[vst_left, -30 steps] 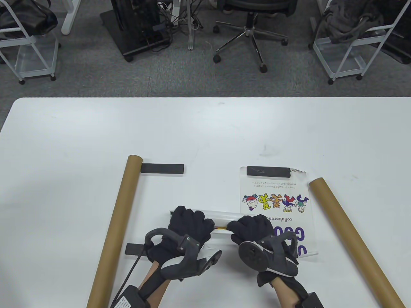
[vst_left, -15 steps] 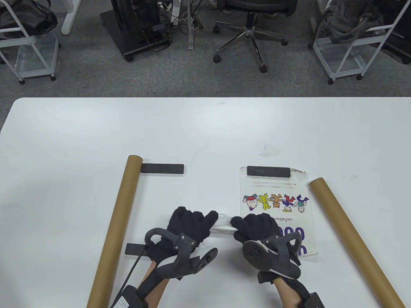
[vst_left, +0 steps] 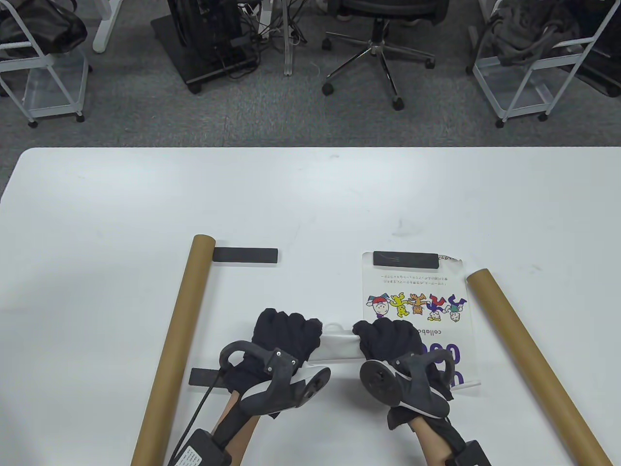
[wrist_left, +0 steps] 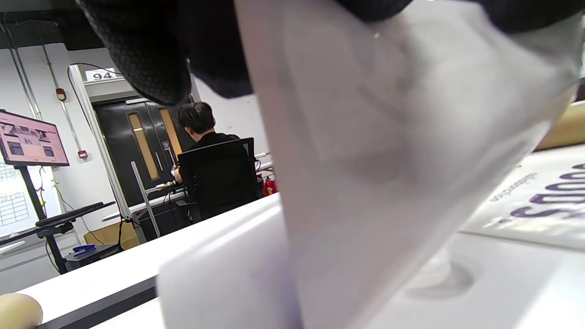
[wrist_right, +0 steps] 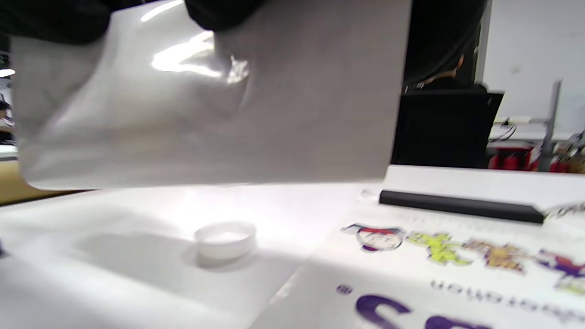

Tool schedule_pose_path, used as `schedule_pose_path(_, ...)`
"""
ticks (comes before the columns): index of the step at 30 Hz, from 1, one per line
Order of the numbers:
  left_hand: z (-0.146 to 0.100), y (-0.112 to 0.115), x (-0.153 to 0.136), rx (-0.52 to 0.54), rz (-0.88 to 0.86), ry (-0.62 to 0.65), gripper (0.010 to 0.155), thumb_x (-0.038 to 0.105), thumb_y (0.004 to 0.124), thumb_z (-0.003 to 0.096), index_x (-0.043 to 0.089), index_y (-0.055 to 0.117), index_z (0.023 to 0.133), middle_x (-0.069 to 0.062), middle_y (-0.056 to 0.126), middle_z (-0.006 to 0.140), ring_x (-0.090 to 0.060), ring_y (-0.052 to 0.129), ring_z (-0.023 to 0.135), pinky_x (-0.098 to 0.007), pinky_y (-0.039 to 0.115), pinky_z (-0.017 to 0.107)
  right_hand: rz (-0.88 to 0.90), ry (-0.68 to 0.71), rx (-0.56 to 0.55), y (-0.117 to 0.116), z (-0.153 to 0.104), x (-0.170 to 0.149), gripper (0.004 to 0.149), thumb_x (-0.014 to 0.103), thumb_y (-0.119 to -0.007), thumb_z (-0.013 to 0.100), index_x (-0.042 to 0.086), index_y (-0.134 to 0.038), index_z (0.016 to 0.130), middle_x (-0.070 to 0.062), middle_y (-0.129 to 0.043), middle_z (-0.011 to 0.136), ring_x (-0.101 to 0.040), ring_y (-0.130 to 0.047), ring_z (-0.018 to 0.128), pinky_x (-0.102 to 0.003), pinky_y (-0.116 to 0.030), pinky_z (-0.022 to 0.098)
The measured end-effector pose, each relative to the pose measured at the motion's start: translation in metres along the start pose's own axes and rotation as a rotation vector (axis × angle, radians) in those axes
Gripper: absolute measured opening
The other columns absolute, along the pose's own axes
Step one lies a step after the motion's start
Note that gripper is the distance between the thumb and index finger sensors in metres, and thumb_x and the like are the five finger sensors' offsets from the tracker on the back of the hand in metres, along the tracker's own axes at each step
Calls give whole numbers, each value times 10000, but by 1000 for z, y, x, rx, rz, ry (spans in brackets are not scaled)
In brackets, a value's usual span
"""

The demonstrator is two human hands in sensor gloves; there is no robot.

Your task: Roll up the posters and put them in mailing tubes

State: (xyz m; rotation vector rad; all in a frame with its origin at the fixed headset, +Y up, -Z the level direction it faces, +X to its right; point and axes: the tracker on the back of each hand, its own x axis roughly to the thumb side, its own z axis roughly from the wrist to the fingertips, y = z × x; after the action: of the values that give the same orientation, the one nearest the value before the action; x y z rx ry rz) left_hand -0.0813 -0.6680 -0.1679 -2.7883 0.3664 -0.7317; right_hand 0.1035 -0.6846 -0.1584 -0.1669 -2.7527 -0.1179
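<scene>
Both gloved hands hold a rolled white poster (vst_left: 339, 347) near the table's front middle. My left hand (vst_left: 286, 332) grips its left end and my right hand (vst_left: 388, 340) its right end, fingers curled over it. In the wrist views the roll (wrist_left: 388, 160) (wrist_right: 219, 105) hangs a little above the table. A second poster (vst_left: 417, 310) with cartoon figures lies flat to the right, a black bar (vst_left: 405, 258) across its far edge. One brown mailing tube (vst_left: 177, 340) lies left of the hands, another (vst_left: 533, 364) to the right.
A small white cap (wrist_right: 225, 238) sits on the table just beyond the roll. A loose black bar (vst_left: 245, 255) lies by the left tube's far end; another (vst_left: 204, 377) lies under my left wrist. Office chair and carts stand beyond the far edge.
Both hands have closed tighter round the roll, so less of it shows. My left thumb, which stuck out half a second ago, has tucked in. The tubes and the flat poster have not moved.
</scene>
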Motion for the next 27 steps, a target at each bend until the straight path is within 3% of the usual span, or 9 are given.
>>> schedule_pose_path(2, 0, 2, -3, -27, -42, 12, 475, 450, 458, 540, 340, 663, 954, 105, 867, 697, -143, 900, 537, -522, 735, 748, 20, 19, 26, 0, 0, -1, 470, 310, -547, 583, 146, -539, 1023, -114, -731, 827, -357, -787, 607, -704, -603, 664)
schedule_pose_path(4, 1, 3, -4, -26, -26, 5, 522, 494, 462, 516, 363, 549, 1014, 120, 852, 660, -136, 892, 524, -511, 739, 746, -18, 32, 54, 0, 0, 1, 633, 457, -635, 534, 154, -458, 1061, -100, -694, 843, -346, -768, 616, -701, -595, 673)
schedule_pose_path(9, 2, 8, -3, -48, 57, 22, 669, 639, 655, 372, 401, 542, 987, 155, 838, 630, -117, 898, 528, -493, 753, 749, -89, 26, -6, 1, 1, 6, 581, 417, -736, 473, 231, -553, 992, -10, -756, 751, -271, -824, 546, -639, -684, 655)
schedule_pose_path(13, 2, 7, 3, -54, 97, 28, 440, 559, 779, 397, 397, 736, 804, 162, 884, 516, -113, 933, 448, -479, 791, 723, -72, 18, -22, 2, 1, 6, 478, 393, -746, 474, 251, -669, 924, 15, -822, 670, -252, -862, 480, -608, -735, 626)
schedule_pose_path(16, 0, 5, 8, -33, 124, 53, 359, 535, 745, 454, 400, 769, 785, 150, 914, 518, -130, 954, 462, -492, 781, 733, -76, 12, -44, 1, -2, 3, 419, 383, -748, 488, 261, -728, 888, 0, -844, 679, -276, -875, 495, -621, -722, 630)
schedule_pose_path(19, -2, 4, 12, -31, 151, 65, 387, 529, 724, 473, 412, 770, 839, 145, 951, 639, -143, 988, 575, -495, 764, 752, -75, 10, -52, 1, -3, 0, 423, 378, -734, 491, 246, -758, 891, -49, -837, 804, -320, -884, 602, -641, -693, 649)
schedule_pose_path(21, -2, 4, 14, -46, 143, 54, 404, 515, 708, 486, 410, 763, 872, 115, 900, 813, -171, 955, 722, -505, 737, 770, -60, 13, -49, 0, -3, -1, 430, 371, -729, 489, 237, -762, 896, -98, -775, 898, -359, -849, 682, -658, -663, 662)
schedule_pose_path(23, -2, 4, 13, -50, 128, 41, 448, 509, 678, 498, 400, 745, 928, 68, 801, 906, -199, 886, 774, -541, 698, 781, -78, -3, -52, 1, -3, 0, 440, 365, -717, 489, 225, -754, 904, -71, -768, 835, -330, -834, 625, -642, -668, 663)
schedule_pose_path(27, -3, 2, 11, -30, 69, 37, 577, 470, 681, 497, 334, 670, 1057, 70, 790, 898, -173, 891, 744, -529, 722, 774, -53, 9, -47, 1, -3, 0, 472, 353, -714, 483, 199, -736, 929, -46, -811, 782, -315, -862, 601, -630, -688, 659)
